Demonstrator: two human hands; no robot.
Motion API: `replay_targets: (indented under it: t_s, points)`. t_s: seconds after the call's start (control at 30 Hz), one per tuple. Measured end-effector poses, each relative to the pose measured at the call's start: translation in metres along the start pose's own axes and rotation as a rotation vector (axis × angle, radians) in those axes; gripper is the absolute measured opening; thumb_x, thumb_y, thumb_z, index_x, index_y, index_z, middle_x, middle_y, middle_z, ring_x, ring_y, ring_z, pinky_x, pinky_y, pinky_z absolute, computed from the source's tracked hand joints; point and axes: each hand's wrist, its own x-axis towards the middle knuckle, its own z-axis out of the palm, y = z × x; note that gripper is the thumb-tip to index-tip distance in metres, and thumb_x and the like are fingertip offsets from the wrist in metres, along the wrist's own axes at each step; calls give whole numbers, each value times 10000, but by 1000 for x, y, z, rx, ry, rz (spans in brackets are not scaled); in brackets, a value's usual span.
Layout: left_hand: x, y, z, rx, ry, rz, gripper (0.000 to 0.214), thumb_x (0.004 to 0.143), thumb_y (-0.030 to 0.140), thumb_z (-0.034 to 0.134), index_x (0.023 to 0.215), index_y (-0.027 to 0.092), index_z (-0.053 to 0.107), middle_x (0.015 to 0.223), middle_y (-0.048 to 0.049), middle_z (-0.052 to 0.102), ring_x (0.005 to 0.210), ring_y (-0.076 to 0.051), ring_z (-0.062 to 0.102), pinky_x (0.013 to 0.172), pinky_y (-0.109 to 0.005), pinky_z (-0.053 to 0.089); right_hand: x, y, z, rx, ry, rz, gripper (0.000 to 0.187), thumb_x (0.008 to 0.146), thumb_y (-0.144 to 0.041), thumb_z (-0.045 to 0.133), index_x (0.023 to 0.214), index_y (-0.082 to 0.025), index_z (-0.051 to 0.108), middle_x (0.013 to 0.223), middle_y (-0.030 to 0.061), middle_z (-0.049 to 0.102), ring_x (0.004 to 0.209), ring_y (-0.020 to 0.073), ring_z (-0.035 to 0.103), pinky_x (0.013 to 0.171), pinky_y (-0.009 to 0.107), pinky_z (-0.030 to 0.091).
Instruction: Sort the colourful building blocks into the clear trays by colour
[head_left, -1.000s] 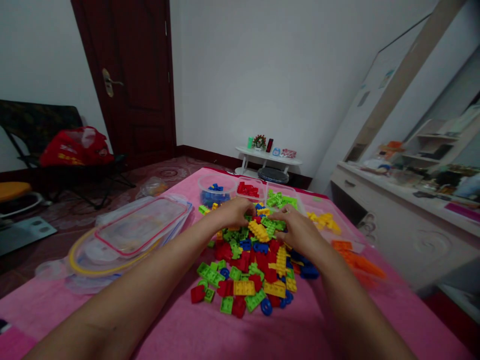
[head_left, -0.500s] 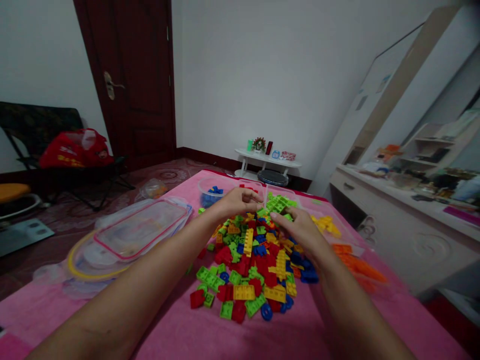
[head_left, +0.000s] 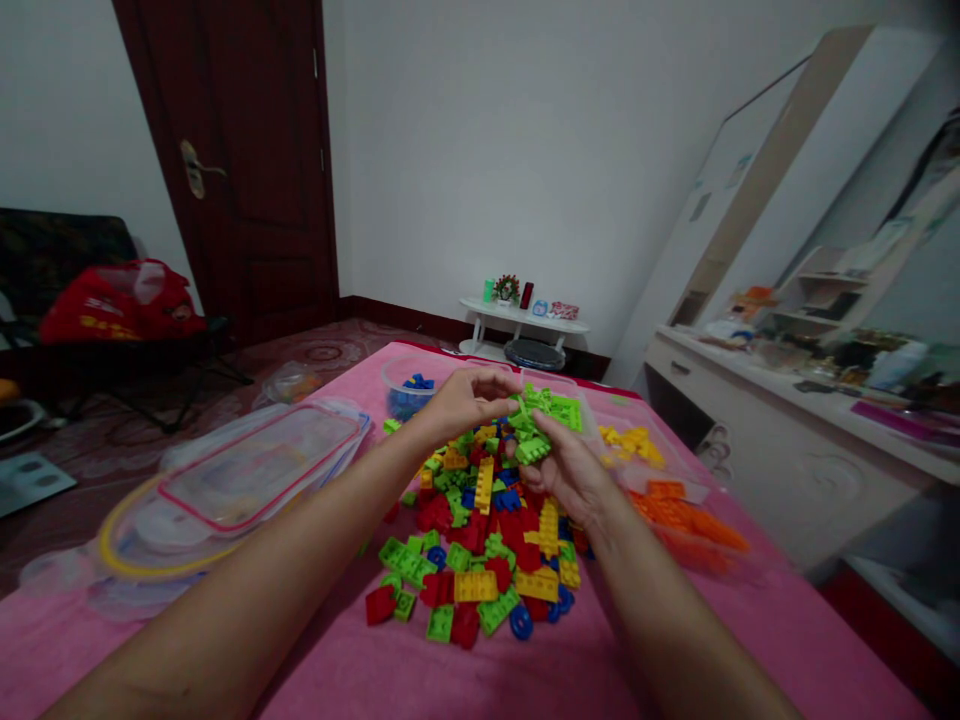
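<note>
My right hand point(head_left: 566, 465) is curled around a cluster of green toy bricks point(head_left: 527, 440), raised just above the pile. My left hand point(head_left: 472, 405) reaches in from the left, its thumb and fingers curved together at the left edge of those bricks. Whether a separate piece sits between its fingertips is hard to make out. Below both hands spreads a mixed pile of red, yellow, green and blue toy bricks point(head_left: 480, 535). Behind my hands, a clear box holds more green bricks point(head_left: 564, 408), partly hidden by the held cluster.
A round tub point(head_left: 390, 385) with blue bricks stands at the back left. On the right are yellow bricks point(head_left: 634, 445) and orange bricks point(head_left: 686, 520) in clear containers. Stacked clear lids point(head_left: 259, 470) lie left on the pink cloth point(head_left: 570, 660).
My right hand has drawn back from the green box and turned palm up, with green bricks in it. My left fingers have come to the edge of these bricks. The camera view has shifted slightly.
</note>
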Motion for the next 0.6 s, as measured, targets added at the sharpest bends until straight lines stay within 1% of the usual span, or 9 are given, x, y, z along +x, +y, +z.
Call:
replay_targets:
  t_s: [0.03,0.1,0.23,0.3,0.37,0.43,0.5,0.57,0.6]
  points:
    - [0,0,1,55,1,27,255,679,232,692,891,95,663,790,-48,675,697,-107,598,669,-222,470,0,1,1,36,-32,15,333,772,-493,550,938,-207,512,683,10,640,354,63,423,330,167,260]
    - [-1,-2,3,143,-14,57,237,678,222,686,878,95,681,801,-56,688,704,-120,609,686,-234,478,1,4,3,38,-41,-2,349,760,-500,578,945,-211,518,703,13,645,355,59,421,324,166,255]
    - [-1,-6,6,160,-81,18,237,740,239,619,923,114,705,823,-68,712,757,-155,647,723,-262,497,4,16,6,-7,34,-60,309,713,-418,667,891,-194,551,687,0,629,357,38,396,314,158,223]
    - [-1,-8,5,147,-74,24,255,772,254,584,956,126,705,894,-74,716,817,-166,652,752,-267,496,4,19,6,16,80,-45,287,700,-397,680,862,-195,557,676,-10,618,365,36,401,317,155,231]
    - [2,-10,2,136,-29,34,287,789,265,563,1009,131,691,978,-80,705,861,-169,648,758,-262,494,7,16,3,20,126,-31,265,689,-366,694,832,-188,557,657,-15,607,364,33,400,317,151,237]
    - [5,-15,-5,154,34,18,315,798,270,545,1050,131,673,1010,-82,697,852,-168,647,718,-252,497,15,5,-5,-11,183,-14,238,692,-330,695,800,-175,552,636,-13,600,361,33,403,313,147,244]
    - [7,-21,-13,236,86,-24,314,799,263,532,1042,125,676,976,-80,704,822,-167,648,679,-246,494,30,-12,-17,-106,273,6,200,716,-303,674,780,-165,544,627,-5,600,358,38,412,309,147,258]
    - [7,-28,-19,375,101,-57,290,795,251,525,995,126,695,940,-75,712,813,-167,647,695,-249,490,49,-34,-31,-299,392,-1,162,764,-292,627,780,-154,544,653,15,616,353,36,408,312,153,283]
    - [7,-31,-22,456,94,-71,282,793,248,524,979,132,701,931,-72,713,818,-167,646,719,-253,486,58,-44,-39,-430,477,-39,155,779,-288,613,778,-149,543,652,20,616,361,41,426,323,157,309]
